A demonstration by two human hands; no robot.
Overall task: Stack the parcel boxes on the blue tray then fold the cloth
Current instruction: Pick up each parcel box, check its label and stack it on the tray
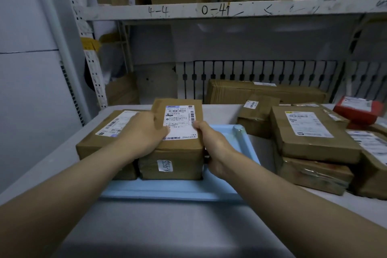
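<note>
Stacking is the step in hand. Both hands grip one labelled parcel box (178, 138) at centre frame. The left hand (144, 132) lies over its top left edge with fingers curled down the side; the right hand (211, 144) clasps the right side, thumb on the top label. The box stands in the middle of the blue tray (240, 142), touching a flatter labelled box (104, 138) just beside it on the left, which also appears to sit on the tray. Whether the gripped box is fully set down or a little raised cannot be told.

Judgement: the first layer on the tray is being laid, and most of the task remains. The next move calls for releasing this box square against its neighbour, then reaching to the right of the frame, where the unstacked parcels (310, 132) lie in a loose heap, and bringing one to the bare right part of the tray. A red parcel (358, 109) lies at the far right edge. No cloth can be identified in this view.

Surface: a pale grey desk (167, 226) fills the lower frame and carries the tray and parcels. Room: a white metal shelf (209, 10) crosses the upper frame, hand-marked "4-4" and "0-41", loaded with cartons. A long carton (261, 92) lies behind the desk before a black railing at centre right. A grey wall fills the left of the frame.
</note>
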